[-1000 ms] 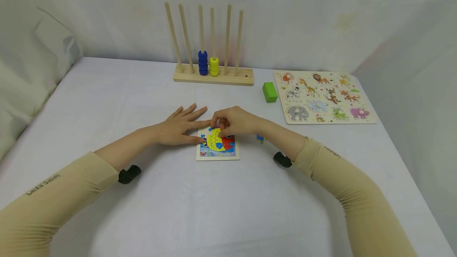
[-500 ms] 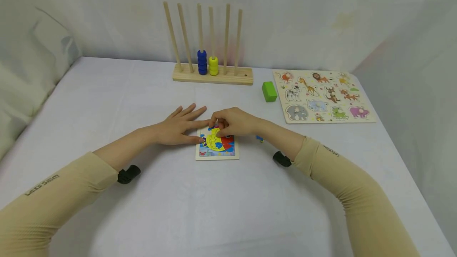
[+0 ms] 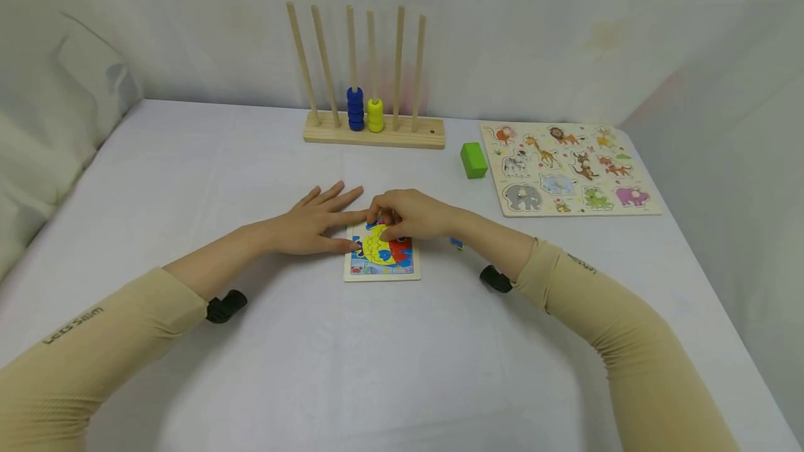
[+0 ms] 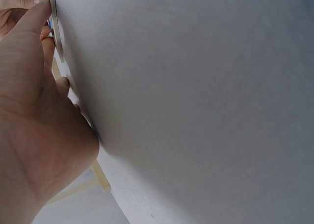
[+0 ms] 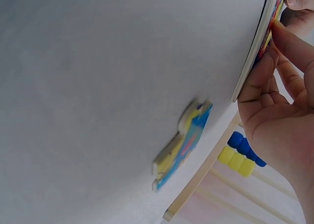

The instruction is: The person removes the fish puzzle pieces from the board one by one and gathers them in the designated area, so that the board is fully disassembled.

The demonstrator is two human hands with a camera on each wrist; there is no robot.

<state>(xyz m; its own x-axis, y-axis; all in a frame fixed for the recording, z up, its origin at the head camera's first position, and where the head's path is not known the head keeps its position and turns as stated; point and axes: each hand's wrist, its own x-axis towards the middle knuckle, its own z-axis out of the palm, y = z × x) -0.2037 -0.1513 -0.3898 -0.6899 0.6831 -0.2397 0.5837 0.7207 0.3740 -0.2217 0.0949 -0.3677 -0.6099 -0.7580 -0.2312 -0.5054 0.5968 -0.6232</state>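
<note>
A small jigsaw puzzle of a yellow and red fish lies in a pale wooden frame at the table's middle. My left hand is spread flat, its thumb and index finger touching the puzzle's left side. Over the top of the puzzle, my right hand has curled fingers and pinches at a puzzle piece, mostly hidden under the fingertips. In the right wrist view its thumb touches the picture. A loose blue and yellow puzzle piece lies to the right, partly behind my right forearm in the head view.
A wooden bead rack with blue and yellow beads stands at the back. A green block sits right of it, beside an animal peg board. Dark wrist cameras hang under both sleeves. White cloth covers the table.
Both hands stay in place over the puzzle, with only tiny movements of the right fingers. The whole head view has shifted very slightly.
</note>
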